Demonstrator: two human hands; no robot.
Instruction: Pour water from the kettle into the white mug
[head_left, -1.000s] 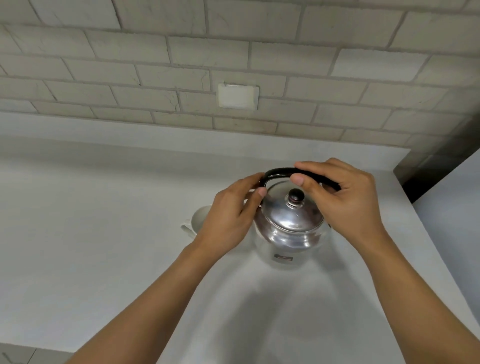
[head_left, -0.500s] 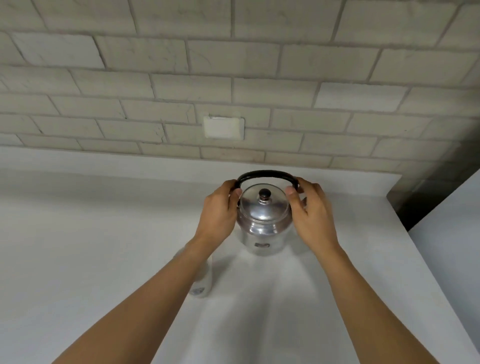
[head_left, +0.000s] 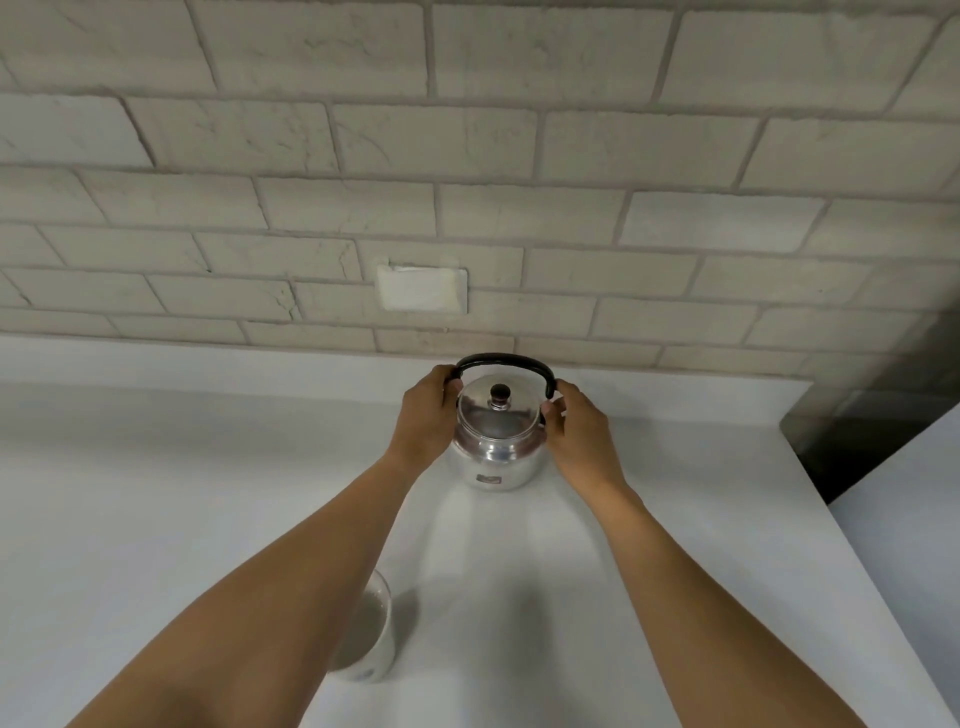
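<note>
Shiny kettle (head_left: 497, 439) now farther from white mug (head_left: 370, 631).

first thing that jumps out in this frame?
The shiny steel kettle, upright at the back of the white counter near the brick wall, with the left hand and right hand on its sides. Nearer, the white mug sits half hidden under the left forearm.

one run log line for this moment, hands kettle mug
left hand: on kettle side | right hand: on other side | kettle: upright on counter | mug: nearer, behind left forearm
</note>
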